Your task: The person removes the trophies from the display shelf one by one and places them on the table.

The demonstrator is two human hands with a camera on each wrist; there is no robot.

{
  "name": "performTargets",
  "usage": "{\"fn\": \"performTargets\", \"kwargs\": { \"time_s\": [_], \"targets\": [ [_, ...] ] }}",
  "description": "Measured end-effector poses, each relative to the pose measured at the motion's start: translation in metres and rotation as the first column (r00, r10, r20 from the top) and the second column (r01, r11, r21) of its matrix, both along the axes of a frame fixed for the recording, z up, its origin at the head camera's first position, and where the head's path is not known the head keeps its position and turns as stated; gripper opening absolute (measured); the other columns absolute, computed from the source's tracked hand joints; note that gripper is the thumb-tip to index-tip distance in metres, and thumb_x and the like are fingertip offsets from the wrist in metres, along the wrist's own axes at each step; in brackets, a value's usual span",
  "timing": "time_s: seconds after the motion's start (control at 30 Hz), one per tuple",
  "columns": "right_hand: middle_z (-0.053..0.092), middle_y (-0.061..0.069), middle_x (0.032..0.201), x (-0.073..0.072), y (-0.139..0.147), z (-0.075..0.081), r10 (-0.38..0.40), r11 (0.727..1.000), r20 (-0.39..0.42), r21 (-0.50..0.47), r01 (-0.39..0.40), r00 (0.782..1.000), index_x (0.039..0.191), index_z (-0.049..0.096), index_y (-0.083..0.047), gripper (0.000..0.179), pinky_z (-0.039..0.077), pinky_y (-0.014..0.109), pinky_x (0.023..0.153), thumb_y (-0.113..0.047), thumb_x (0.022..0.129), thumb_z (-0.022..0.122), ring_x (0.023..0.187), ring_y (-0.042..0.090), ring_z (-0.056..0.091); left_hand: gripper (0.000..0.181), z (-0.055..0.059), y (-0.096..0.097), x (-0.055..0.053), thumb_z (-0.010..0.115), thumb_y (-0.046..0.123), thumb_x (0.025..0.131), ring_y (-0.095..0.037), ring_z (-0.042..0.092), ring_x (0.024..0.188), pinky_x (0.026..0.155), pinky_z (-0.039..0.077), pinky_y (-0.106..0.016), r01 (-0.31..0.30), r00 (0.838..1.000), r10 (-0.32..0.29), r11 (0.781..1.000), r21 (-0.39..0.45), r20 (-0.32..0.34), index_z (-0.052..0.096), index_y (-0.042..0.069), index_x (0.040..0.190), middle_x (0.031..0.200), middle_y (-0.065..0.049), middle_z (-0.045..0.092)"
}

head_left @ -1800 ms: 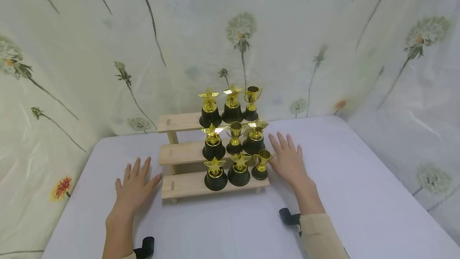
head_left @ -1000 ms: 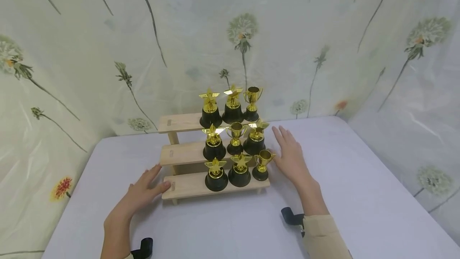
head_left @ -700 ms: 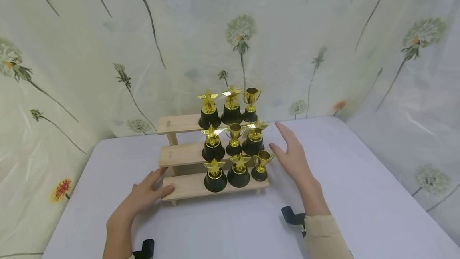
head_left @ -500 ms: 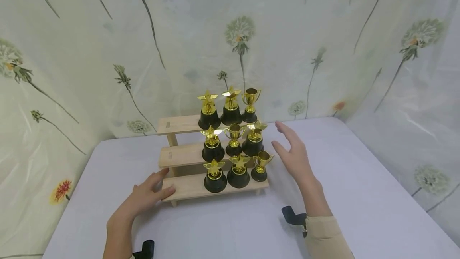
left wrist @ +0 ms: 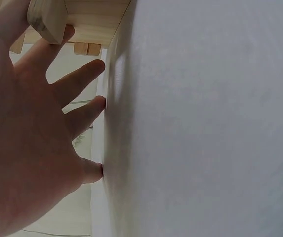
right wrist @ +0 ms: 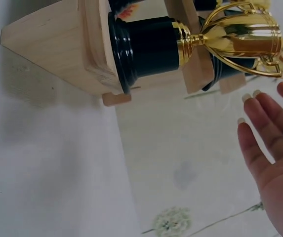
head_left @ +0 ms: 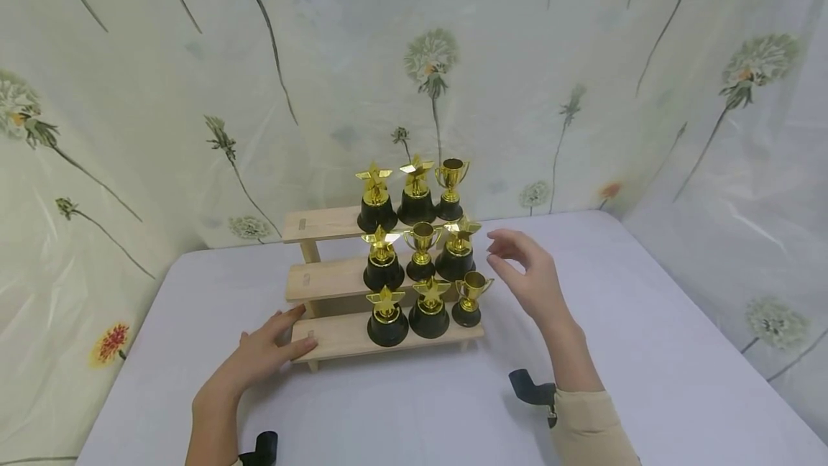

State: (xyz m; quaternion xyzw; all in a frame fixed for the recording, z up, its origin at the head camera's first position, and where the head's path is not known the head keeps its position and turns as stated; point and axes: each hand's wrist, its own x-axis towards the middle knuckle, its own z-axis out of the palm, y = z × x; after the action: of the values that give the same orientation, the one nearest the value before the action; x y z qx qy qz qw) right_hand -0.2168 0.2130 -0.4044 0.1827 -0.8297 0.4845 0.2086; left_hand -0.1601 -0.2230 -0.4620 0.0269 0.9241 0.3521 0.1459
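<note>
A three-tier wooden display stand [head_left: 326, 279] carries several gold trophies on black bases, a row on each tier. My left hand [head_left: 259, 354] holds the left end of its bottom tier, thumb on top. In the left wrist view, the index finger reaches under the plank [left wrist: 89, 22] while other fingers spread down to the table. My right hand [head_left: 533, 275] hovers right of the middle tier's star trophy [head_left: 456, 259], fingers bent toward the thumb, holding nothing. Below it, a cup trophy [head_left: 474, 286] stands at the bottom tier's right end; the right wrist view shows this cup [right wrist: 245, 37] apart from the fingers.
A white cloth [head_left: 388, 408] covers the table. Behind and at both sides hangs a curtain [head_left: 491, 92] printed with dandelions. The left part of each tier is bare wood, and the top-tier trophies [head_left: 377, 211] stand close to the curtain.
My left hand has gone from lying flat on the table to holding the stand's bottom tier. The right hand has risen, turned sideways and bent its fingers toward its thumb. The trophies have stayed put.
</note>
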Motion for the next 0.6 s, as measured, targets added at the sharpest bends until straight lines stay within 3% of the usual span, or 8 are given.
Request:
{"fn": "performTargets", "kwargs": {
  "time_s": [0.1, 0.2, 0.4, 0.6],
  "targets": [
    [0.069, 0.011, 0.102, 0.0022, -0.0012, 0.0029, 0.032, 0.999, 0.025, 0.027, -0.032, 0.999, 0.119, 0.066, -0.007, 0.028, 0.049, 0.016, 0.095, -0.005, 0.092, 0.069, 0.093, 0.000, 0.062, 0.083, 0.0013, 0.0011, 0.0010, 0.058, 0.065, 0.090, -0.042, 0.013, 0.154, 0.109, -0.008, -0.081, -0.005, 1.000, 0.005, 1.000, 0.003, 0.002, 0.034, 0.021, 0.156, 0.162, -0.016, 0.030],
    [0.070, 0.006, 0.100, 0.0037, -0.0024, 0.0059, 0.078, 0.995, 0.083, 0.049, -0.082, 0.994, 0.114, 0.067, -0.010, 0.022, 0.052, 0.026, 0.095, -0.010, 0.092, 0.069, 0.093, 0.005, 0.063, 0.083, 0.0028, 0.0023, 0.0012, 0.059, 0.065, 0.089, -0.042, 0.013, 0.153, 0.109, -0.007, -0.081, -0.007, 1.000, 0.007, 1.000, 0.000, 0.002, 0.035, 0.020, 0.155, 0.161, -0.017, 0.031],
    [0.069, 0.003, 0.111, 0.0053, -0.0031, 0.0088, 0.155, 0.977, 0.257, 0.103, -0.186, 0.954, 0.114, 0.066, -0.013, 0.027, 0.050, 0.052, 0.099, -0.022, 0.090, 0.074, 0.105, 0.019, 0.062, 0.083, 0.0021, 0.0013, 0.0002, 0.059, 0.065, 0.089, -0.041, 0.012, 0.154, 0.110, -0.009, -0.080, -0.013, 1.000, 0.013, 1.000, 0.017, 0.013, 0.034, 0.022, 0.156, 0.162, -0.017, 0.030],
    [0.067, 0.002, 0.123, 0.0069, -0.0036, 0.0097, 0.178, 0.949, 0.325, 0.193, -0.249, 0.929, 0.122, 0.065, -0.017, 0.041, 0.047, 0.052, 0.102, -0.026, 0.085, 0.079, 0.113, 0.023, 0.060, 0.083, 0.0010, 0.0008, 0.0004, 0.060, 0.065, 0.089, -0.042, 0.011, 0.154, 0.110, -0.010, -0.079, -0.021, 1.000, 0.020, 0.999, 0.029, 0.020, 0.034, 0.022, 0.156, 0.162, -0.018, 0.029]
  ]
}}
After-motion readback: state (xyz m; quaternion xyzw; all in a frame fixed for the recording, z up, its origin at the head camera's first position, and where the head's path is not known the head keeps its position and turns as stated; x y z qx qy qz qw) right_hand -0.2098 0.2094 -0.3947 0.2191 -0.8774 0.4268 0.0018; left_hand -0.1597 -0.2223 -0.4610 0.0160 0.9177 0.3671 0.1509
